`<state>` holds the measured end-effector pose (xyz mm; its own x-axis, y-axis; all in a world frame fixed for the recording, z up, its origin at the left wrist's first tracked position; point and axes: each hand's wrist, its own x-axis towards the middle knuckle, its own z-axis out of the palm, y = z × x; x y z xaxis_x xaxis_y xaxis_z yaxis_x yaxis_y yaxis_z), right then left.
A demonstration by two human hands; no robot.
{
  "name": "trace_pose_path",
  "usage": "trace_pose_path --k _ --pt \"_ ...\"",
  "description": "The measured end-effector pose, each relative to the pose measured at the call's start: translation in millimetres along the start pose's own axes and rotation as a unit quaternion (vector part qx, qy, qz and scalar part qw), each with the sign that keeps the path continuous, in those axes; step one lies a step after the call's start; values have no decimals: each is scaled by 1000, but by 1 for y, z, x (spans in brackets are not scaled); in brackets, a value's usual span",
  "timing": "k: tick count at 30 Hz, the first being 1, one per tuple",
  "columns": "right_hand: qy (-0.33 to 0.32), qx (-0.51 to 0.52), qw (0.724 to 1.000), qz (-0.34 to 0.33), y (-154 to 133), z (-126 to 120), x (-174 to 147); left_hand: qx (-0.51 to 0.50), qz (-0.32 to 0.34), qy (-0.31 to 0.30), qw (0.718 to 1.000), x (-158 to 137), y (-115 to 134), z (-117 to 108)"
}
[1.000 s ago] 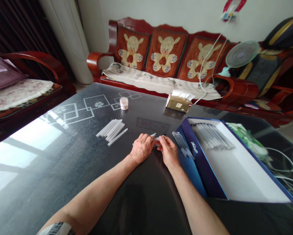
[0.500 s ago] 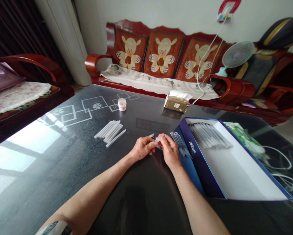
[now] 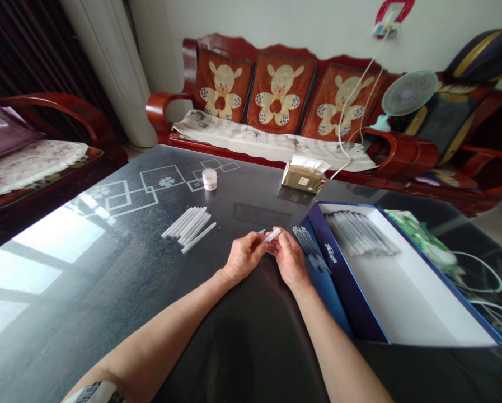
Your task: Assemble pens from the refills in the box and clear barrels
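Note:
A short white translucent tube (image 3: 272,235) is held between my two hands above the dark table. My left hand (image 3: 243,259) is closed, pinching its lower end. My right hand (image 3: 290,261) is closed around the upper end, the thumb beside it. Another pale stick end shows just behind my fingers, mostly hidden. To the left lies a row of similar white tubes (image 3: 187,226), with one a little apart. On the right, several thin grey rods (image 3: 306,244) rest on a blue surface beside the open box (image 3: 395,299), which holds many greyish tubes (image 3: 362,233).
A small round jar (image 3: 209,179) and a tissue pack (image 3: 304,174) stand toward the back of the glossy table (image 3: 120,280). Right of the box lie a green-white bag (image 3: 422,238) and white cables (image 3: 486,274). A wooden sofa and a fan (image 3: 410,93) are beyond.
The white tube has come up into clearer view, tilted upward between my fingers. My right fingers have shifted off its top, and my left hand has turned slightly.

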<state>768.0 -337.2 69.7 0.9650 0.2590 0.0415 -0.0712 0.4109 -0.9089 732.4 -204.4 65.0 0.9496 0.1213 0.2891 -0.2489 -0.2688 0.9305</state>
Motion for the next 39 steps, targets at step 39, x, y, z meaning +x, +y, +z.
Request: trace_pose_path --k 39 --pt "85 -15 996 -25 1 15 -8 29 -46 22 998 -6 9 6"
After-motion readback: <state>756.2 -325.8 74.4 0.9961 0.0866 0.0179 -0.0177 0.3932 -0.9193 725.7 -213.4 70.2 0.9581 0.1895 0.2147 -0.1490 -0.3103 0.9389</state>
